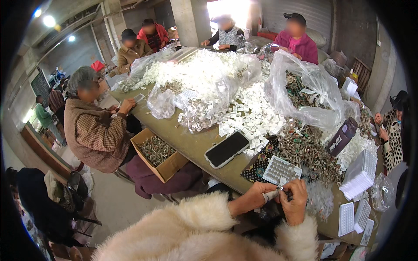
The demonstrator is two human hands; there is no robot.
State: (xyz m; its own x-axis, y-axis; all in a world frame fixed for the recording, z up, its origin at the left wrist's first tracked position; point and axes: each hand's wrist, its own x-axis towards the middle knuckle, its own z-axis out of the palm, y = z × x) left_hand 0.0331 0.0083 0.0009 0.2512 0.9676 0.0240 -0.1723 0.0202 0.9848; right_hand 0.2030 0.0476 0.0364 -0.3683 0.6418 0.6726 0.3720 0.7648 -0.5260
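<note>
Close together at the near table edge, my left hand [254, 198] and my right hand [294, 201] are both closed in a pinch. Something small and shiny shows between their fingertips, too small to name. A pale wrap covers a finger of my left hand. Just beyond the fingers lies a white tray [278, 168] with rows of round cells, some holding small pieces. It rests partly on a dark patterned cloth [254, 170]. Past the tray spreads a heap of small metallic parts [307, 150]. Pale fluffy sleeves cover my forearms.
Left of the tray lies a black-screened phone [227, 149]. A dark bottle [342, 137] leans on the heap, near stacked white trays [360, 174]. White pieces [204, 65] and clear plastic bags [300, 82] cover the table's middle. A cardboard box [157, 152] of parts sits left; several people work around the table.
</note>
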